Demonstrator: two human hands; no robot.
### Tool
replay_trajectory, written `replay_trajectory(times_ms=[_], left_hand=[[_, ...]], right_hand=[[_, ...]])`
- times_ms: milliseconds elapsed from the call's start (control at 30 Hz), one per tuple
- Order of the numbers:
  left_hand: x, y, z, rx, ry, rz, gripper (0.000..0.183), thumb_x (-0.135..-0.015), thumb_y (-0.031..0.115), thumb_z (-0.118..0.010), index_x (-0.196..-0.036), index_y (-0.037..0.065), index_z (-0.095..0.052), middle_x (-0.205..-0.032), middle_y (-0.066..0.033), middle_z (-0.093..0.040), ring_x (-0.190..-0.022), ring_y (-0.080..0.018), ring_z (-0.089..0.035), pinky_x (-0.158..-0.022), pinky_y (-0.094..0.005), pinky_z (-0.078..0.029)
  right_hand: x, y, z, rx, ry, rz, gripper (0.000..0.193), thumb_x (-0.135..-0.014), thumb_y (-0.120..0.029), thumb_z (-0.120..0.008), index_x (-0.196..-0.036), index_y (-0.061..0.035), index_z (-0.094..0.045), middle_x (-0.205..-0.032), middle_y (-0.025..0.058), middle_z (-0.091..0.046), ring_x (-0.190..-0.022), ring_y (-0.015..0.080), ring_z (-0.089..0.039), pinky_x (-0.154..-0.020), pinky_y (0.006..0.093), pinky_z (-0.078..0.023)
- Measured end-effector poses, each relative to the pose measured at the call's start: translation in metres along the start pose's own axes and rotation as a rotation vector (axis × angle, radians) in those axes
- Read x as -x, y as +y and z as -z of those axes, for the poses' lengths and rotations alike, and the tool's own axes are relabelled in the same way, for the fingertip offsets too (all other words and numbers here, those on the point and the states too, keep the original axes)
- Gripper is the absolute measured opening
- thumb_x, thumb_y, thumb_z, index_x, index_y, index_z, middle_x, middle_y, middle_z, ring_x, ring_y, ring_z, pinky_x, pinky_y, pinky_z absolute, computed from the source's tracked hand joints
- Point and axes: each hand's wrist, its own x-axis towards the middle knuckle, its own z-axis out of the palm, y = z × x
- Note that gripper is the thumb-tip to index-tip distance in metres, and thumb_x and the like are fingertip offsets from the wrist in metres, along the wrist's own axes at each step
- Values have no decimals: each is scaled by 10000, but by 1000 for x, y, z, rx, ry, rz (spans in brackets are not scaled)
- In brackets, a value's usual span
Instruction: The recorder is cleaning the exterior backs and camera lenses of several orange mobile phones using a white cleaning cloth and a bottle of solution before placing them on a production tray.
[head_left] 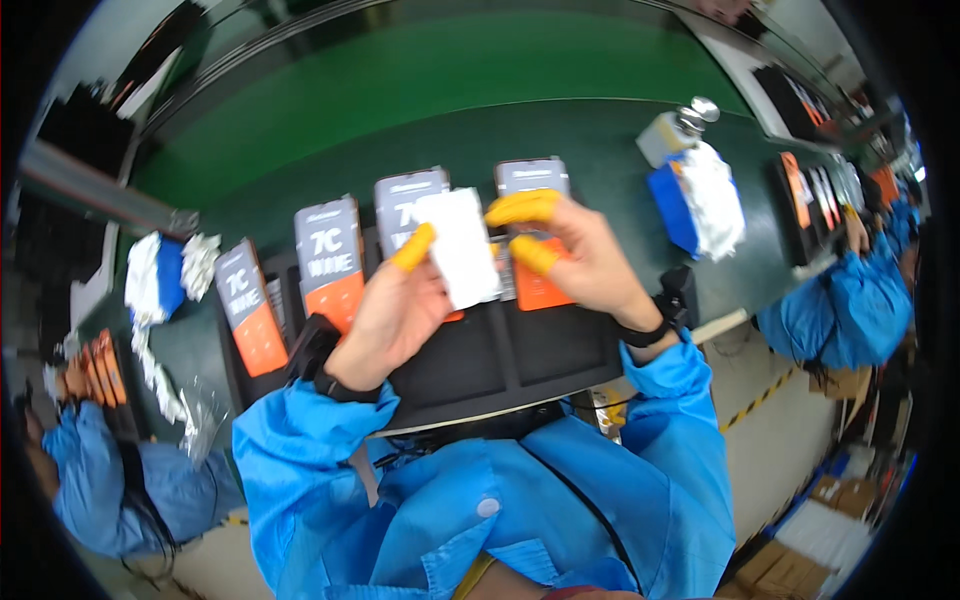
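My left hand (395,315), with a yellow finger cot on its thumb, holds a white phone-sized rectangular piece (462,248) upright over the black tray (450,365). Whether it is a phone, a card or a folded cloth I cannot make out. My right hand (590,255) is just right of the piece, its yellow-cotted fingers and thumb apart with nothing visible between them. Under that hand lies a phone with grey and orange film (540,290). To the left, similar phones (330,260) lie in the tray; one phone (250,305) sits tilted at its left end.
Blue boxes of white wipes stand at the right (675,215) and left (168,275). Behind the right one is a dispenser bottle with a metal top (680,130). A clear plastic bag (203,415) lies at left. Blue-clad co-workers sit at the left (150,490) and right (835,315).
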Motion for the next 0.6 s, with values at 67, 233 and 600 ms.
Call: replay_trajectory(times_ms=[67, 233, 600], left_hand=[[-2, -3, -3, -29, -30, 35, 547, -996, 382, -372, -1367, -17, -338, -1282, -232, -510, -1172, -361, -531, -1011, -450, -426], [5, -5, -3, -23, -49, 52, 549, -1010, 405, -295, -1352, -19, -361, -1264, -207, -529, -1157, -324, -548, -1015, -431, -429], [3, -10, -1, -117, -37, 80, 466, -1022, 332, -308, -1358, 14, -363, -1222, -183, -553, -1119, -289, -576, -987, -418, -454]], right_hand=[[0, 6, -1, -133, 53, -118, 252, -863, -58, -628, -1103, 14, -617, -1056, 84, -642, -962, 162, -620, -798, 293, -517], [-2, 2, -10, -427, -86, -501, 250, -938, -129, -560, -1110, 45, -607, -972, 70, -652, -831, 107, -611, -734, 243, -503], [-3, 2, -16, -628, 28, -564, 200, -911, -160, -610, -1022, 6, -625, -900, 49, -638, -770, 110, -609, -609, 241, -503]])
